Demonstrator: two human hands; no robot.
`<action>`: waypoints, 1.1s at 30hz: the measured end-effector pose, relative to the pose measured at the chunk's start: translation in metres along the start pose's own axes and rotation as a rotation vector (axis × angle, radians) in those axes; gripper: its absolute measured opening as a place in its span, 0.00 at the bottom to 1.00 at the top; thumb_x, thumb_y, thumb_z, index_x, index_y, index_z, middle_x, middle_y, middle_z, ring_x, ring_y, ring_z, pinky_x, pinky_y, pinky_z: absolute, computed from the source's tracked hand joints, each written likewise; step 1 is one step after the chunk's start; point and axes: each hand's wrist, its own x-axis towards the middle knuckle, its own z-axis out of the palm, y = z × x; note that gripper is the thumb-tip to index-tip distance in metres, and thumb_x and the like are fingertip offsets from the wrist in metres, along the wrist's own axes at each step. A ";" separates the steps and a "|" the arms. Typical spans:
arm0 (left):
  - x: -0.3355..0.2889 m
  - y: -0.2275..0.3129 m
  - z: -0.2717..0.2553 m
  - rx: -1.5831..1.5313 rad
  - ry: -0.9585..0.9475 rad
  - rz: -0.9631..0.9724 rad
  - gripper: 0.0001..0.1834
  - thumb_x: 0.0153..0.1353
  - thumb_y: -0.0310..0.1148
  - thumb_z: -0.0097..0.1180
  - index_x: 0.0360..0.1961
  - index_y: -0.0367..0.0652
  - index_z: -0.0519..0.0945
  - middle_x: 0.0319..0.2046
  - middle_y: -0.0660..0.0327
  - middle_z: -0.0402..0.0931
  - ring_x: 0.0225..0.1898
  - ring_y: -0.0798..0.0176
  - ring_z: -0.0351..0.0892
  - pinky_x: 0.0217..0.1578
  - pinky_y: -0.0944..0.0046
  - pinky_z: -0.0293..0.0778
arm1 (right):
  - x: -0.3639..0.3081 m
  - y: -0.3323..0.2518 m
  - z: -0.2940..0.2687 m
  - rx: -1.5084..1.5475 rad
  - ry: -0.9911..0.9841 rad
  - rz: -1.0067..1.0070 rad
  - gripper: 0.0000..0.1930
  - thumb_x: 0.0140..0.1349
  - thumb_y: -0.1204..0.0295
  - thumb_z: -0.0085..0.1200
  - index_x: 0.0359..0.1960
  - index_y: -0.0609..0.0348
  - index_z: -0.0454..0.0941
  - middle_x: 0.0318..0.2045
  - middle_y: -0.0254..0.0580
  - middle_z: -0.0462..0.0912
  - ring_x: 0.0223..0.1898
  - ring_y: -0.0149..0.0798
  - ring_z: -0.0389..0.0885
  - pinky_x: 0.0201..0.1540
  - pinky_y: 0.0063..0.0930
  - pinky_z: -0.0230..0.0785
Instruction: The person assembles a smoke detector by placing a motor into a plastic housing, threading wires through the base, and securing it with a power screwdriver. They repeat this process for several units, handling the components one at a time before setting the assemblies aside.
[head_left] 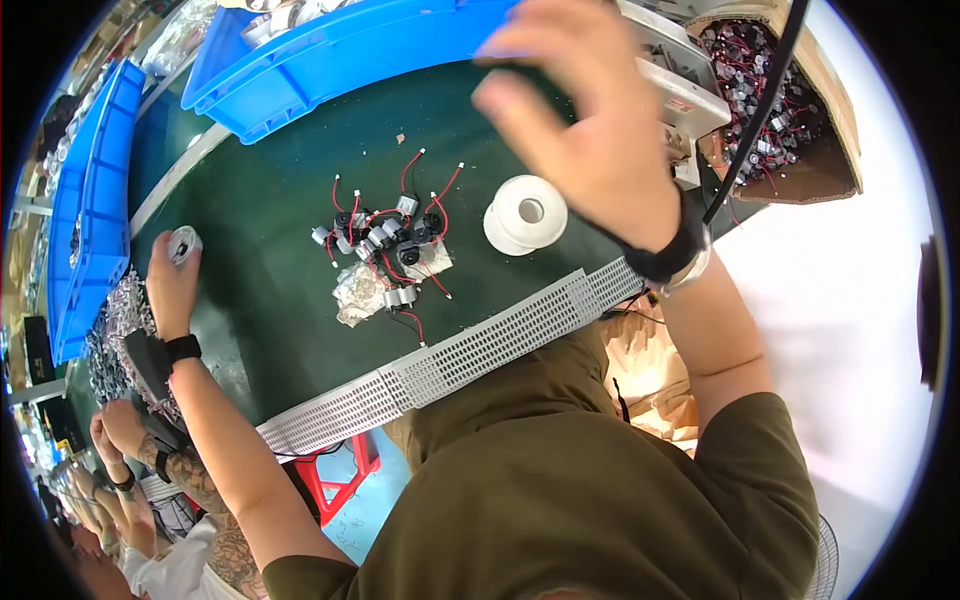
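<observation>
Dk green table (270, 200) w/ sml wired motors (380, 237), crumpled pale wrap (362, 292) & white spool (508, 217).

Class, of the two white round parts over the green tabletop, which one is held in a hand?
The left white round part, gripped in the left hand; the spool-shaped part rests on the tabletop, untouched.

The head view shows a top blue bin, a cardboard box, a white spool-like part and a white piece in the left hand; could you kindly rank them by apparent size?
1. Top blue bin
2. Cardboard box
3. White spool-like part
4. White piece in the left hand
</observation>
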 end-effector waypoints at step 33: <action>0.261 0.298 0.007 0.267 -0.063 0.652 0.33 0.47 0.52 0.59 0.48 0.36 0.75 0.44 0.44 0.77 0.47 0.44 0.77 0.50 0.50 0.71 | 0.010 0.038 0.038 0.499 -0.587 0.231 0.09 0.54 0.78 0.56 0.38 0.59 0.76 0.31 0.42 0.78 0.35 0.47 0.79 0.38 0.36 0.72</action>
